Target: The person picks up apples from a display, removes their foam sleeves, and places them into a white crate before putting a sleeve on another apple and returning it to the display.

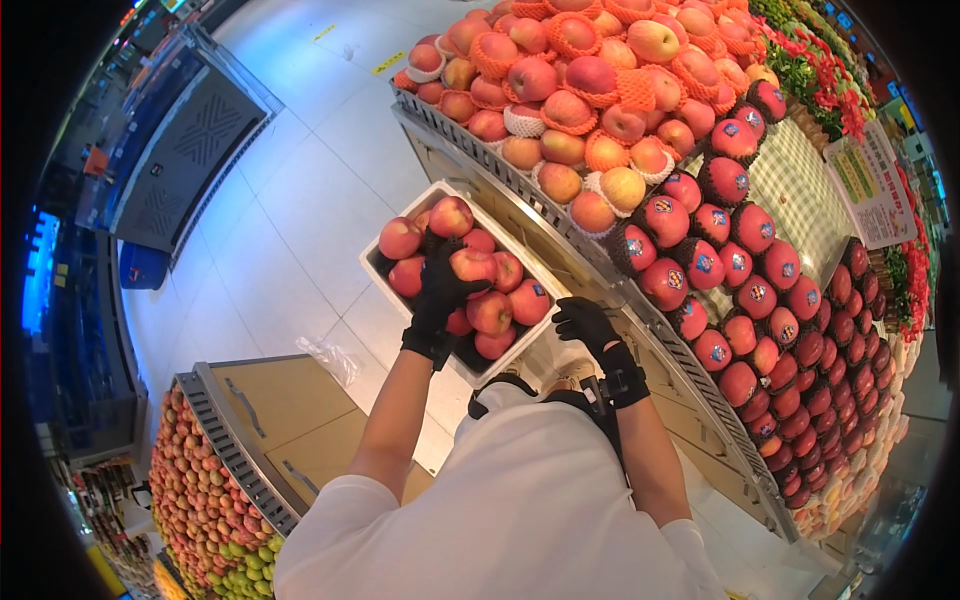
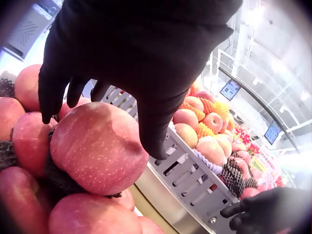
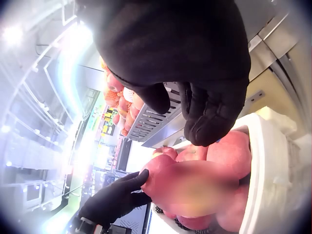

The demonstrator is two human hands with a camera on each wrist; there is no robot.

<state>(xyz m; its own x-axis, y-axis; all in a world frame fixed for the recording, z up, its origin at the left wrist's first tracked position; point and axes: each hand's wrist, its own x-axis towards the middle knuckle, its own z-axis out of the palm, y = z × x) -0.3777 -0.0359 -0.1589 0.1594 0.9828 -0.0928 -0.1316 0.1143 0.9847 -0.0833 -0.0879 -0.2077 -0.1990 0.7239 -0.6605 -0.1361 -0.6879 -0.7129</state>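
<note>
A white foam box (image 1: 531, 345) full of red apples (image 1: 489, 312) is in front of the person. Over it, the black-gloved left hand (image 1: 437, 298) reaches down among the fruit. In the left wrist view, a large speckled apple (image 2: 100, 148) sits between that hand's spread thumb and fingers, the fingertips right beside its skin. Dark foam netting (image 2: 63, 178) shows under this apple. The black-gloved right hand (image 1: 587, 322) hangs just off the box's right edge, holding nothing. Its fingers (image 3: 209, 122) are loosely bent above the box in the right wrist view.
A slatted display stand rail (image 1: 590, 255) runs along the right, with netted apples (image 1: 570, 110) and stickered red apples (image 1: 703, 265) piled behind it. Another stand with small fruit (image 1: 200, 480) is at lower left. A plastic bag (image 1: 335, 360) lies on the tiled floor.
</note>
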